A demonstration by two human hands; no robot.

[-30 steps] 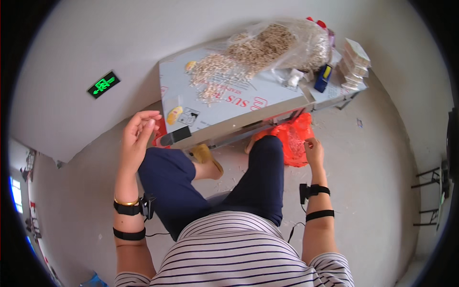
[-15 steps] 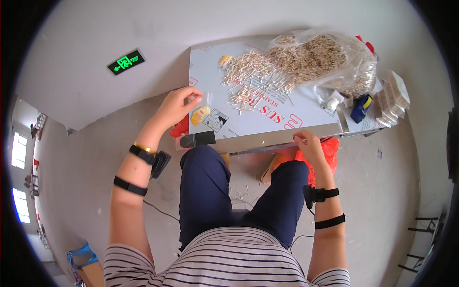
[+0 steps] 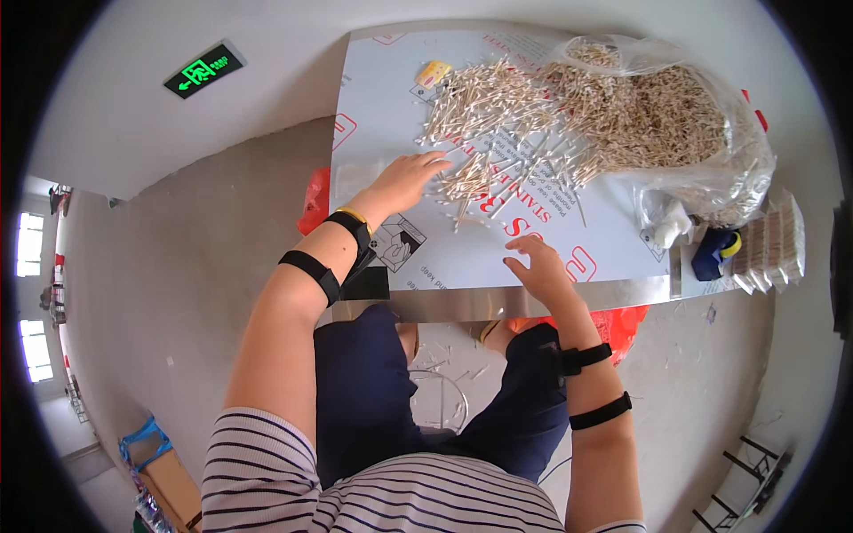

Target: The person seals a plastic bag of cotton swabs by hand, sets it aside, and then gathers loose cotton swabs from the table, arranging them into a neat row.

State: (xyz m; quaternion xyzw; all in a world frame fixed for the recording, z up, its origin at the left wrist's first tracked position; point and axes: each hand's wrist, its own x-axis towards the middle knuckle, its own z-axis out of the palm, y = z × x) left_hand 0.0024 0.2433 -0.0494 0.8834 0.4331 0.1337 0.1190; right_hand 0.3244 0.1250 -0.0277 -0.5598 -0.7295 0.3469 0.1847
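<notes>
Many loose cotton swabs (image 3: 484, 102) lie heaped and scattered on the table (image 3: 373, 80). My left hand (image 3: 404, 185) reaches to the left edge of the smaller heap, its fingers stretched out, with no object showing in them. Over the table's near side, my right hand (image 3: 540, 271) hovers short of the swabs, fingers apart and slightly bent, holding nothing. A large clear plastic bag (image 3: 746, 147) on its side spills more swabs toward the middle. Beyond the loose swabs, at the far left, sits a small yellow packet (image 3: 433, 74).
At the table's right end stand a blue tape dispenser (image 3: 713, 255) and a stack of clear-wrapped packs (image 3: 771, 244). A black flat object (image 3: 366, 284) lies at the near left edge. Red plastic bags (image 3: 622, 330) hang below the near edge.
Both hands have moved forward over the table, the left also rightward to the swabs. The yellow packet earlier beside my left hand no longer shows. The view has shifted.
</notes>
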